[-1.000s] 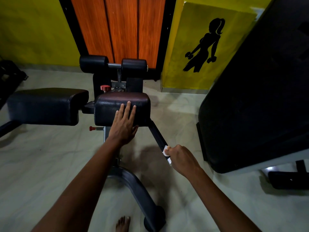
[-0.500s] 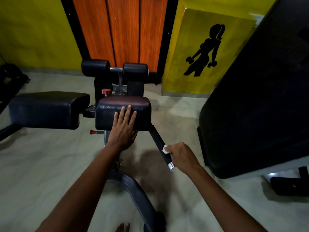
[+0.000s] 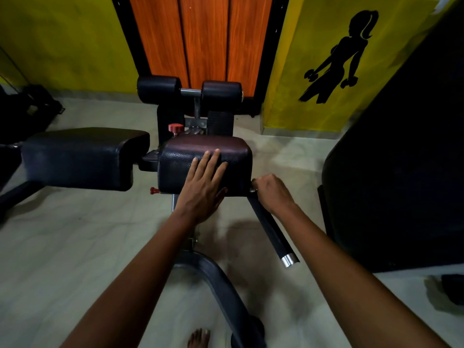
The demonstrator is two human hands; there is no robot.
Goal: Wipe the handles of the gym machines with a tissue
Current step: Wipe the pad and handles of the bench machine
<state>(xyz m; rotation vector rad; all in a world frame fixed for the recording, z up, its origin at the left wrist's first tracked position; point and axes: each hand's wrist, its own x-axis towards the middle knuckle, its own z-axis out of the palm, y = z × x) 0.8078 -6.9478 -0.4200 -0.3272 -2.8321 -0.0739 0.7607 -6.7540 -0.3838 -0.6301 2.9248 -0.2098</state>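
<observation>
Left hand flat with fingers straight on pad, right hand gripping top of handle.

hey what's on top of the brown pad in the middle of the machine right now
The left hand rests flat on the brown pad, fingers straight. The patch of pad under the palm is covered.

One head-worn camera is looking forward and steeply down from above, close over both forearms, which are reaching away from the lower edge into the middle. It is facing a yellow wall and an orange door across the top, with pale floor filling the lower part. The wide lens is bending the edges. No second view is sharing the scene.
</observation>
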